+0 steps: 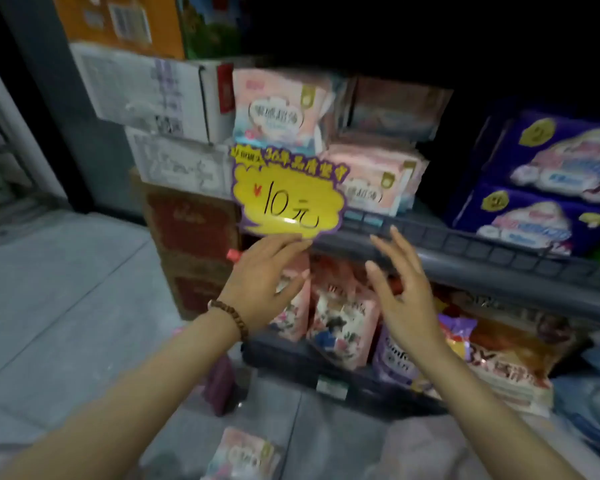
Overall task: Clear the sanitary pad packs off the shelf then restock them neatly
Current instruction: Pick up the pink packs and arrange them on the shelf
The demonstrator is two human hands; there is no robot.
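Item: pink pad pack (278, 109), directly above the yellow price sign (288, 199), standing on edge with its printed face toward the aisle. Its lower part is hidden behind the sign, so its long axis cannot be told. Just right of the sign are the stacked pink packs (374, 181), lying flat with labelled fronts outward and the long axis roughly along the shelf front; the blur limits detail. Wrappers are pale pink with a white cloud-shaped label and a small gold badge. Far right of the sign, two blue-violet packs (548, 181) are stacked flat with their faces outward. Well below the sign, one more pink pack (243, 455) lies on the floor (66, 289). All shelved packs sit on a grey shelf (499, 265) whose front rail runs right from behind the sign. The left hand (264, 282) is just under the sign, its fingers straight, holding nothing, the index tip at the sign's lower edge; it wears a bead bracelet (229, 313) at the wrist. The right hand (406, 289), below and right of the sign, has its fingers spread and holds nothing, in front of the rail. Below the sign, pink pouches (343, 323) stand on a lower tier. Left of the sign are stacked white cartons (153, 95) over a red carton (194, 237). The floor is grey tile, the room dim.
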